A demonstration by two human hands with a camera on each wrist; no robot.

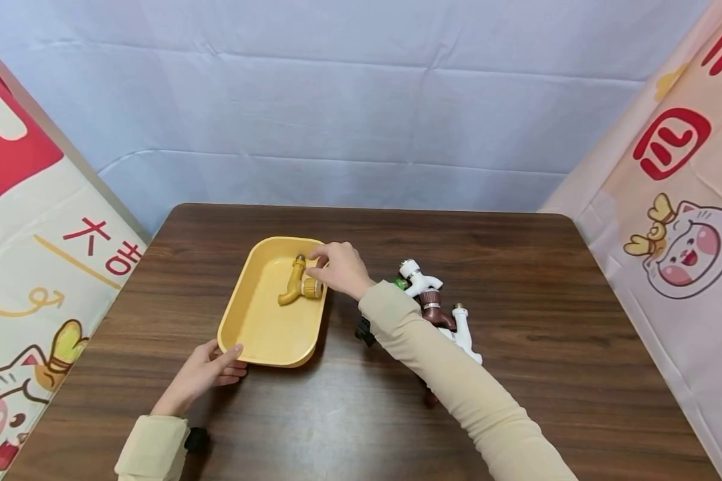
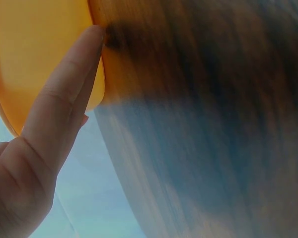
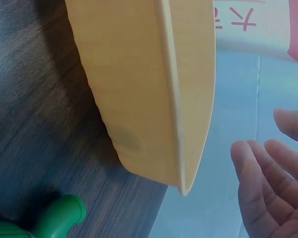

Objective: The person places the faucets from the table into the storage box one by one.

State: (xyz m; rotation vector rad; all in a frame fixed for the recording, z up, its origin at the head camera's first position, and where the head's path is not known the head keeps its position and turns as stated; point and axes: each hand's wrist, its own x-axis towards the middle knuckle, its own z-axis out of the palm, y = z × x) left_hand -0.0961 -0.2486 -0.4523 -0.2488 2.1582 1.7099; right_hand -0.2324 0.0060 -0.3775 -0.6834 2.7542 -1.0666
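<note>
A yellow plastic tray (image 1: 265, 334) stands on the table left of centre. My left hand (image 1: 207, 371) holds its near left corner, thumb over the rim and fingers against the outside. In the left wrist view a straight digit of the left hand (image 2: 49, 114) lies along the tray's edge (image 2: 97, 84). Inside the tray lies a yellow faucet (image 1: 295, 284) toward the far right. My right hand (image 1: 339, 267) is over the tray's right rim beside that faucet. The right wrist view shows the right hand (image 3: 273, 183) with fingers loosely bent, thumb apart and nothing held.
Right of the tray, partly under my right forearm, lie several faucets: white (image 1: 420, 280), brown (image 1: 434, 310), another white one (image 1: 464, 334) and a black one (image 1: 365, 331). A green faucet (image 3: 59, 218) shows in the right wrist view. A pale cloth (image 1: 361, 120) hangs behind the table.
</note>
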